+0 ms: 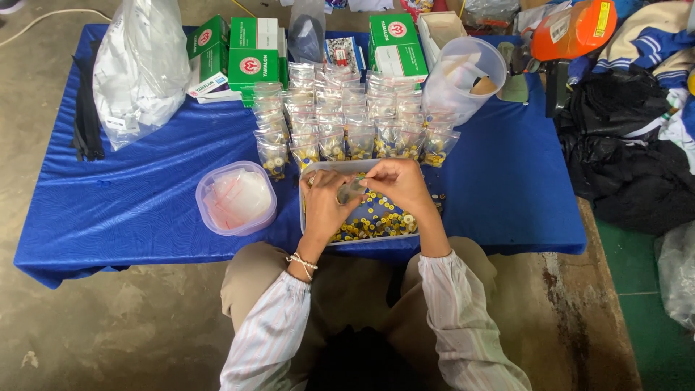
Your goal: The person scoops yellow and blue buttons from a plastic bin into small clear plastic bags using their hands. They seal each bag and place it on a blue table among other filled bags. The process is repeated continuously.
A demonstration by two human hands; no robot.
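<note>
- The left hand (323, 205) is curled shut around a small clear bag (350, 192), fingers wrapped on its lower part, over the tray (308, 217).
- The right hand (397, 185) is closed too, fingertips pinched together at the bag's top edge; whether they grip a button or only the bag's mouth is too small to tell.
- Both hands meet at the bag, touching each other above the near half of the tray.
- The tray sits at the near edge of the blue surface (130, 195), and holds loose buttons (376, 223), mostly yellow and dark, gathered along its near side.
- Just beyond the tray stand rows of filled bags (340, 116), upright and packed close together.
- Left of the tray, close by but apart, is a round clear tub (236, 198) with empty bags inside.
- At the far edge lie green boxes (246, 54), a large white plastic sack (141, 65) to the left, and a tipped clear bucket (463, 76) to the right.
- A beaded bracelet (302, 263) circles the left wrist.
</note>
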